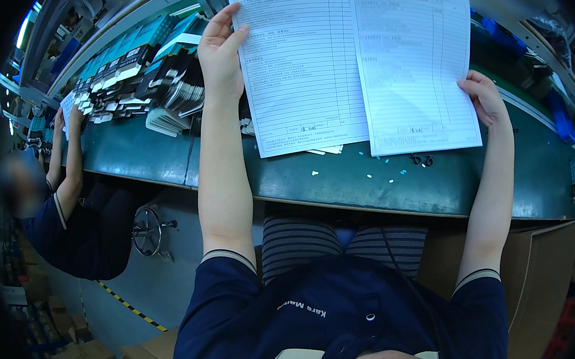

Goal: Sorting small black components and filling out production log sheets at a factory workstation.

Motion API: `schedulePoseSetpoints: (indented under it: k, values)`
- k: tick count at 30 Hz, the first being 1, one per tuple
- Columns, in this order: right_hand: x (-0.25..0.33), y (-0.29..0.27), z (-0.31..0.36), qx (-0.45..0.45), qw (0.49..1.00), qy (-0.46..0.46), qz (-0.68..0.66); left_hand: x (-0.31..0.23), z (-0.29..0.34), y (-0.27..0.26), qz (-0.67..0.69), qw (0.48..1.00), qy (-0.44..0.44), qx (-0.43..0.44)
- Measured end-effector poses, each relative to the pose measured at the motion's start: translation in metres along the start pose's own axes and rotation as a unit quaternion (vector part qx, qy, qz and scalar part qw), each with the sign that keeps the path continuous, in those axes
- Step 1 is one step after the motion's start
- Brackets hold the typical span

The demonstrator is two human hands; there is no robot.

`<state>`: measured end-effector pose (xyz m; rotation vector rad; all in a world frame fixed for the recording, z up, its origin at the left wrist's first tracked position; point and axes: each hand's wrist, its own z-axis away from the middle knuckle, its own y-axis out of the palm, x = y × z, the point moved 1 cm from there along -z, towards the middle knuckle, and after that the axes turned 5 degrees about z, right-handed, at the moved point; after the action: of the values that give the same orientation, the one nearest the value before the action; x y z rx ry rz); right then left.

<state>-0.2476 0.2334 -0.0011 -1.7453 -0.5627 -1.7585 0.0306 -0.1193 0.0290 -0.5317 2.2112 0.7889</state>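
Observation:
Two printed paper forms are held up side by side above the green workbench (287,179). My left hand (223,53) pinches the left edge of the ruled form (300,77), thumb in front. The other sheet (417,68) overlaps its right edge, and my right hand (485,100) grips that sheet low on its right side. Both papers reach the top of the picture. Below the right sheet lies a small pair of black-handled scissors (423,161), partly covered by the paper. Small white and blue bits (377,158) are scattered on the bench beside it.
Stacks of flat black, white and teal cartons (137,76) cover the bench's back left. A co-worker (67,217) sits at the left, holding a paper. A cardboard box (538,274) stands below the bench at right, and a wheeled stool base (148,227) at left.

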Motion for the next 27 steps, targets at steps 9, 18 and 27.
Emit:
schedulePoseSetpoints:
  k: [9,18,27]
  values:
    - [-0.013,-0.076,0.02,-0.156,0.926,0.048,0.34,0.014,-0.003,0.001,-0.099,0.995,-0.003,0.024]
    - [-0.057,-0.13,0.077,-0.112,0.937,0.018,0.33,0.004,0.001,0.004,-0.37,0.926,-0.066,-0.02]
    - [-0.062,-0.098,0.123,-0.134,0.898,-0.094,0.408,-0.002,0.033,0.044,-0.558,0.812,0.153,0.078]
